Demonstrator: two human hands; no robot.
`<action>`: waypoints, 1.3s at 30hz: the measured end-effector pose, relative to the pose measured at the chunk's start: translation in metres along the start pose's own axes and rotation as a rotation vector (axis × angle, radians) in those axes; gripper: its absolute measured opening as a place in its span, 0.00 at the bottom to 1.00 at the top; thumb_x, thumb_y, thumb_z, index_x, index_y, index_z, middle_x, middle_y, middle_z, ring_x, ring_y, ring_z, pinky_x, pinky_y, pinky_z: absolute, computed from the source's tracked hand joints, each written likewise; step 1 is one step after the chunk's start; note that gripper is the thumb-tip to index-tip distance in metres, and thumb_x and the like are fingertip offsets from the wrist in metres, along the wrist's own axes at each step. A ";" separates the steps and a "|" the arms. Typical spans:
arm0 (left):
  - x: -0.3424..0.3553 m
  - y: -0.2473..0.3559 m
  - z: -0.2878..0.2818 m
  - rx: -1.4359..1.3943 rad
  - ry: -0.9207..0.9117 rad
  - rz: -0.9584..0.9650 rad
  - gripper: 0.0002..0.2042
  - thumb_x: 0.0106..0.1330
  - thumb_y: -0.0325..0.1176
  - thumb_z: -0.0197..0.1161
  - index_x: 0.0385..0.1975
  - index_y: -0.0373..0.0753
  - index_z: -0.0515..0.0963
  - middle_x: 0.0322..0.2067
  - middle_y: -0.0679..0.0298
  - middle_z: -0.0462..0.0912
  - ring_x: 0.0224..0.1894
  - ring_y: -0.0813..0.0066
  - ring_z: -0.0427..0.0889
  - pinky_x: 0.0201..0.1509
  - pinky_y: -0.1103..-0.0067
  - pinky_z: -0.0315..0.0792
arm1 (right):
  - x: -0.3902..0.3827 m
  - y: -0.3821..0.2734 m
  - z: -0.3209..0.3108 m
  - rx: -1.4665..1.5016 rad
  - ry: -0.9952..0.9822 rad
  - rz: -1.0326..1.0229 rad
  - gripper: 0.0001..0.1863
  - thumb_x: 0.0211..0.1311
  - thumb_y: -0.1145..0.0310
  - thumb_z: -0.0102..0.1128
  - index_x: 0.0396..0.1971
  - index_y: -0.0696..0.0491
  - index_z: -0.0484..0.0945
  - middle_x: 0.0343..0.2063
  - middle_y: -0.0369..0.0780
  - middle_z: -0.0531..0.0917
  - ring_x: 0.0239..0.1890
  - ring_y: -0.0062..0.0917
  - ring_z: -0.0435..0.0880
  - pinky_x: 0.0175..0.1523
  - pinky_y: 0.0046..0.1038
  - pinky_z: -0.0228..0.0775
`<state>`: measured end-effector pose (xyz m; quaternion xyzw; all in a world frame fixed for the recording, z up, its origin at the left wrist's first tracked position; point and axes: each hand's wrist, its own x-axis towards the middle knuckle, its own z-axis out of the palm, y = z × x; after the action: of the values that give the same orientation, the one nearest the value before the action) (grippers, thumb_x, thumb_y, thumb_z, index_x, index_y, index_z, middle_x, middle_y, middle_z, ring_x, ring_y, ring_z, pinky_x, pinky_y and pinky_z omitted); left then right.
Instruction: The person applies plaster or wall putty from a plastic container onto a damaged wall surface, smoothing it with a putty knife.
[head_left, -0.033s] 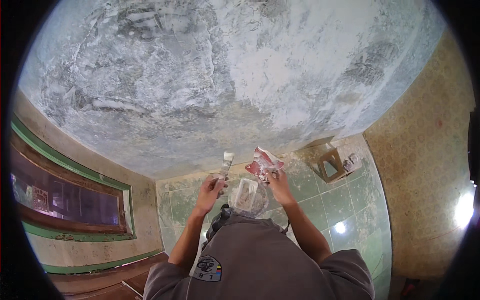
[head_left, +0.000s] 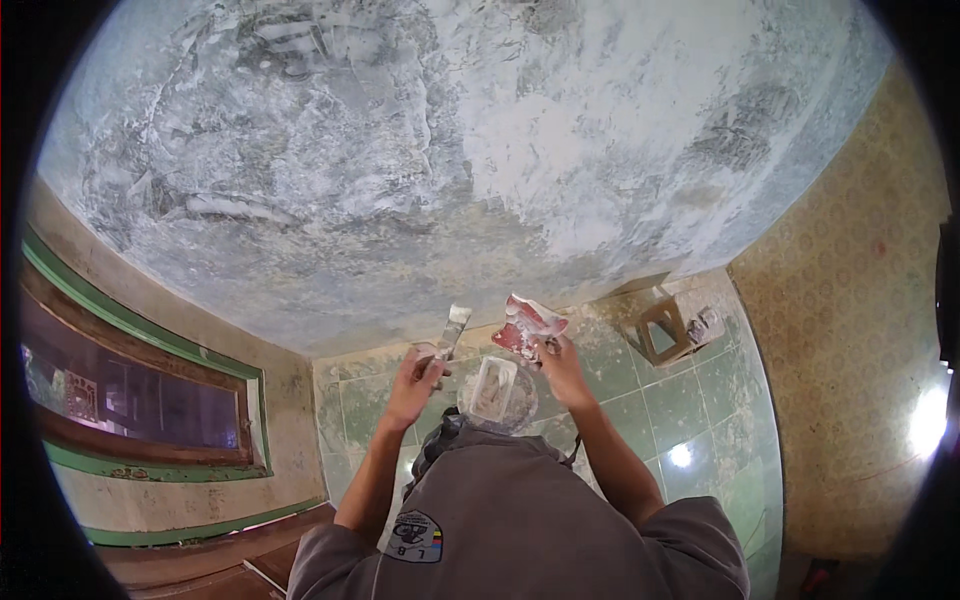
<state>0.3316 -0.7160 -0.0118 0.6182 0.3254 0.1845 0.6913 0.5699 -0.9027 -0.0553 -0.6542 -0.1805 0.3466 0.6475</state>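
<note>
In my left hand (head_left: 416,384) is a putty knife (head_left: 456,328), its blade pointing up and smeared with white paste. My fingers close round its lower end. My right hand (head_left: 562,374) grips a red, irregularly shaped sheet (head_left: 520,334) coated with white putty, pinched at its lower edge. The two tools are held apart at about the same height. Below and between my hands, a white rectangular tub (head_left: 491,390) with pale paste inside sits on a rounded, whitish-grey thing (head_left: 520,408), partly hidden by my body.
A patchy grey-white plastered wall (head_left: 400,160) rises in front. On the green tiled floor (head_left: 610,375), a wooden stool or frame (head_left: 660,335) stands right, against the wall. A green-framed window (head_left: 140,390) is at left, a patterned tan wall (head_left: 850,300) at right.
Hardly anything differs. My left hand and the putty knife have tilted very slightly; the red sheet stays almost in place.
</note>
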 end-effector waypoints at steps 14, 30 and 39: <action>-0.001 0.068 -0.060 0.162 -0.047 0.086 0.12 0.71 0.23 0.65 0.52 0.36 0.74 0.40 0.65 0.82 0.39 0.82 0.78 0.40 0.81 0.72 | 0.013 -0.047 0.033 0.095 -0.085 0.133 0.14 0.72 0.66 0.60 0.45 0.62 0.83 0.34 0.34 0.82 0.32 0.14 0.75 0.33 0.23 0.69; 0.032 0.048 -0.045 0.242 -0.065 0.333 0.15 0.66 0.19 0.67 0.51 0.34 0.76 0.44 0.64 0.82 0.49 0.78 0.80 0.57 0.77 0.73 | 0.020 -0.069 0.031 0.213 -0.043 0.175 0.10 0.73 0.66 0.59 0.44 0.56 0.84 0.32 0.30 0.84 0.30 0.11 0.77 0.32 0.20 0.65; 0.043 0.033 -0.040 0.229 -0.053 0.336 0.14 0.67 0.20 0.68 0.51 0.34 0.76 0.42 0.66 0.82 0.46 0.81 0.80 0.52 0.80 0.74 | 0.025 -0.079 0.025 0.152 -0.007 0.148 0.12 0.72 0.67 0.58 0.38 0.61 0.84 0.26 0.30 0.78 0.27 0.14 0.76 0.29 0.22 0.67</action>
<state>0.3397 -0.6528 0.0096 0.7429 0.2183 0.2428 0.5844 0.5870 -0.8597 0.0181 -0.6135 -0.1073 0.4084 0.6673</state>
